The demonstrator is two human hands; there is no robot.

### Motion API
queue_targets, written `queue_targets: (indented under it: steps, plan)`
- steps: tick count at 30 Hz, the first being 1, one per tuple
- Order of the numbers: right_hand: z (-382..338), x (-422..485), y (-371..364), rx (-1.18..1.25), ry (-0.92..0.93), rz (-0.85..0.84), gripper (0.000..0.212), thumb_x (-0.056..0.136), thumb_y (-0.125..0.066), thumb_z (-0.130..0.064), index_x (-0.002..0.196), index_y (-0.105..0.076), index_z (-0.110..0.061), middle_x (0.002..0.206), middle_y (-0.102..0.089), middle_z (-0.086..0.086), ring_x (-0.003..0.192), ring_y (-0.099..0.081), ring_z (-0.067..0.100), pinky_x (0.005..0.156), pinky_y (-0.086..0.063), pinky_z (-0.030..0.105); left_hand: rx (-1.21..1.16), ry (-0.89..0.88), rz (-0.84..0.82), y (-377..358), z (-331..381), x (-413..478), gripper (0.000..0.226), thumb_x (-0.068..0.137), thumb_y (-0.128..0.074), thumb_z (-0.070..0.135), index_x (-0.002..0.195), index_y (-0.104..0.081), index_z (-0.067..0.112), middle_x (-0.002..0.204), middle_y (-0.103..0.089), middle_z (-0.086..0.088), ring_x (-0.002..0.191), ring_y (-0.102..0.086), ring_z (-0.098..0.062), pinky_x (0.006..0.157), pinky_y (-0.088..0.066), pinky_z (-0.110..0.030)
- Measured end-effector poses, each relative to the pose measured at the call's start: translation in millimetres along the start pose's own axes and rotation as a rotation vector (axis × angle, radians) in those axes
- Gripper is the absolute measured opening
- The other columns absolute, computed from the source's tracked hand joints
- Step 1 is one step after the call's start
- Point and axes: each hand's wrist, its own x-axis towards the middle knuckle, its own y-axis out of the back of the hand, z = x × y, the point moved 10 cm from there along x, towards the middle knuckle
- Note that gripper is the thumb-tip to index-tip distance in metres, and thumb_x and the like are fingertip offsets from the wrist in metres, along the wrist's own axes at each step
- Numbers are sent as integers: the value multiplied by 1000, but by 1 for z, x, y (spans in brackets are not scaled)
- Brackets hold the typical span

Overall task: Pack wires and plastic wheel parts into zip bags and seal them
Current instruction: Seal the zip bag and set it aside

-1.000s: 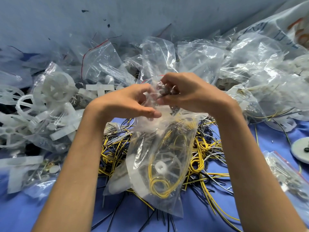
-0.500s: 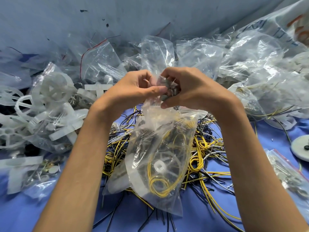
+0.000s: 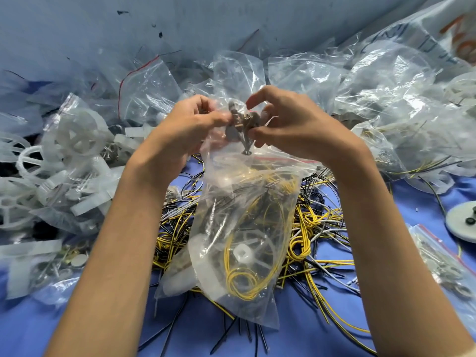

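A clear zip bag hangs in front of me, holding a coiled yellow wire and a white plastic wheel part. My left hand pinches the bag's top edge on the left. My right hand holds the top on the right, its fingers partly spread around a small clump of grey metal parts at the bag's mouth. The bag's red zip line shows below my right hand. Under the bag lies a loose pile of yellow, black and grey wires on the blue cloth.
White plastic wheel parts in bags are heaped at the left. Many clear bags pile up behind and to the right. A small filled zip bag and a white disc lie at the right edge.
Both hands rose a little with the bag. My right hand's fingers opened up, and the grey metal clump now shows between the hands at the bag's mouth.
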Motion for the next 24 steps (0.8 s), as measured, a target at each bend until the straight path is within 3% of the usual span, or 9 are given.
queue_targets:
  steps: [2,5,8,11,13,16,19,21,24]
  plan:
    - [-2,0,1,-49,12,14,36,83,-68,-16,116,-54,-20,79,-63,-7,72,-63,10,66,-48,23,-43,29,-25,-3,0,-2,17,84,-65,12,90,-49,14,92,-60,-10,78,-60,-22,73,-54,-32]
    - [-6,-1,2,-24,42,28,35,81,-70,-21,113,-57,-18,72,-58,-8,63,-52,4,62,-43,24,3,11,-101,-9,2,-5,39,76,-70,17,110,-54,6,98,-67,-12,82,-66,-19,76,-56,-29]
    - [-13,-1,4,21,86,42,29,82,-71,-27,106,-61,-14,72,-58,3,63,-47,6,60,-40,30,64,-31,-163,-18,4,-10,38,75,-69,18,107,-61,-1,98,-66,-18,86,-63,-22,80,-55,-27]
    - [-14,-2,4,32,84,36,28,83,-70,-37,98,-59,-16,83,-62,18,68,-51,18,65,-48,41,40,-53,-154,-15,8,-10,22,72,-67,21,89,-63,6,82,-66,-10,74,-62,-15,68,-56,-20]
    - [-11,-2,4,29,49,37,22,87,-64,-38,93,-54,-19,86,-63,11,76,-60,26,74,-54,47,27,-78,-137,-13,13,-11,10,80,-64,16,86,-61,9,67,-67,5,60,-60,-3,55,-48,-13]
    - [-11,0,2,182,55,16,5,96,-52,-21,100,-50,-24,94,-59,-3,83,-64,13,83,-55,39,9,-62,-29,-3,14,-8,9,92,-55,12,84,-57,11,52,-62,11,46,-56,1,44,-39,-9]
    - [-16,-3,3,71,118,-13,55,88,-54,6,131,-46,-26,120,-50,-4,100,-60,7,80,-53,21,-85,19,70,8,9,-2,16,97,-47,11,83,-55,9,44,-59,10,37,-52,0,38,-38,-9]
    - [-20,-5,1,-53,153,-39,79,81,-62,11,142,-36,-32,137,-39,-5,116,-52,7,82,-52,16,-87,55,68,9,6,0,19,98,-44,11,83,-55,10,40,-56,9,35,-50,0,36,-34,-9]
    - [-32,-7,0,-167,221,-41,85,76,-67,14,140,-40,-36,151,-26,-6,130,-38,8,90,-45,9,-14,58,-8,-5,7,2,23,97,-42,6,79,-56,12,43,-59,10,39,-53,2,37,-34,-7]
